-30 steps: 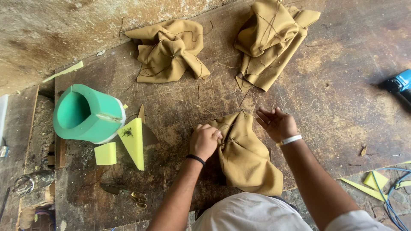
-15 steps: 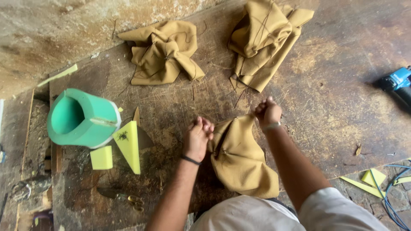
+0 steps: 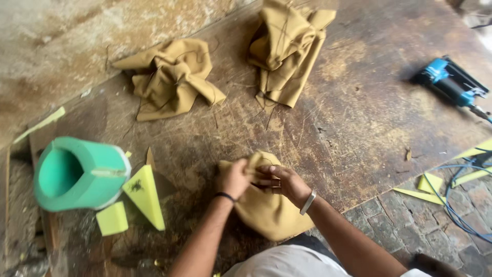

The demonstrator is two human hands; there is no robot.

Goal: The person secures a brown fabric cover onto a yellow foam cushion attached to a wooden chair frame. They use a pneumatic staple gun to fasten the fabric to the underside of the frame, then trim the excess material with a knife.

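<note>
1. Tan cloth piece point(image 3: 266, 208) sits bunched on the worn wooden board point(image 3: 359, 118), right at the person's body edge; both hands meet at its top fold.
2. Left hand point(image 3: 234, 178) is closed in a fist, pinching the upper edge of the cloth; black band on the wrist.
3. Right hand point(image 3: 286, 183) touches the left, fingers curled narrow onto the same fold; silver bangle on the wrist. Both grips are tight on the fabric, nothing else held.
4. To do it well, judging from the pose: keep both pinches close together and the fold taut, so the edge doesn't slip or twist.
5. Left of the grip: green foam tub point(image 3: 77, 173) lying on its side, open mouth showing, looks empty inside.
6. Yellow foam wedge point(image 3: 145, 194) and small yellow foam block point(image 3: 111, 218) lie just beside the tub.
7. Beyond the grip: two more crumpled tan cloths point(image 3: 171, 77) point(image 3: 287, 48), well apart from the hands.
8. Far right of the grip: blue power tool point(image 3: 451, 82), untouched.
</note>
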